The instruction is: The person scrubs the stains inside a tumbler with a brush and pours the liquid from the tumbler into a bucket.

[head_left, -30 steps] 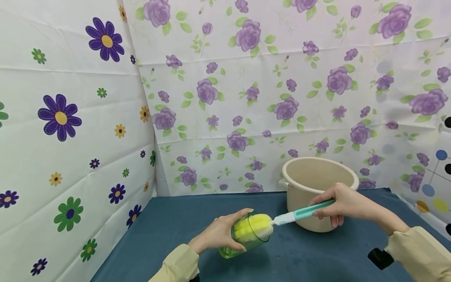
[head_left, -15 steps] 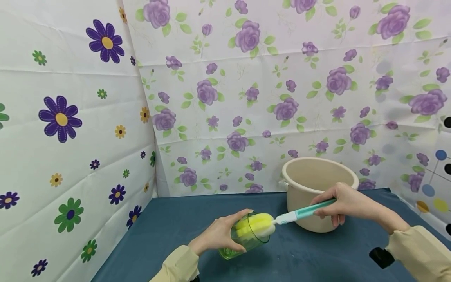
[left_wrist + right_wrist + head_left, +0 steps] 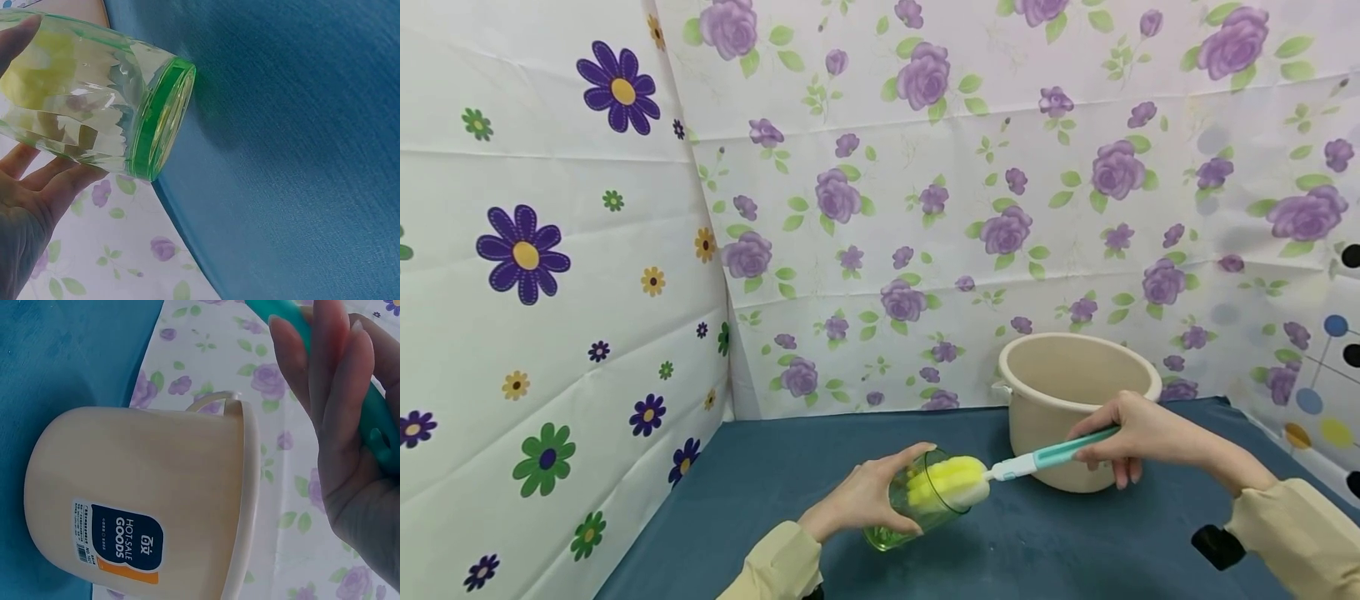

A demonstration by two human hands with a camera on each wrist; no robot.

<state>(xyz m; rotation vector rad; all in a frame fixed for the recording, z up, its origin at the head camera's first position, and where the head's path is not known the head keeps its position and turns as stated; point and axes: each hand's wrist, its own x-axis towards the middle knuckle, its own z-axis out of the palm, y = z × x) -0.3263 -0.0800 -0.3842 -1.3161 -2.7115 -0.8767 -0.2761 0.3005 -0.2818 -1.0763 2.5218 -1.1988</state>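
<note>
My left hand (image 3: pixel 868 496) grips a clear green-tinted glass (image 3: pixel 94 94), tilted with its mouth up toward the right. A sponge bottle brush (image 3: pixel 951 482), yellow and white at the head, sits partly inside the glass and partly out past the rim. Its teal and white handle (image 3: pixel 1041 457) slants up to my right hand (image 3: pixel 1138 437), where thumb and fingers hold its end. In the left wrist view the thick green base (image 3: pixel 164 119) of the glass points over the cloth, and the yellow sponge shows blurred through the wall. The right wrist view shows fingers (image 3: pixel 340 381) around the teal handle.
A beige bucket (image 3: pixel 1026 417) with a side handle stands behind the brush, close to my right hand; it bears a dark blue label (image 3: pixel 128 540). Dark blue cloth (image 3: pixel 775 467) covers the table. Flowered sheets (image 3: pixel 850 333) rise along the back and left.
The brush has moved slightly right and outward, so more of its sponge head shows beyond the rim. My right hand has shifted a little right with it; the left hand stays almost still.
</note>
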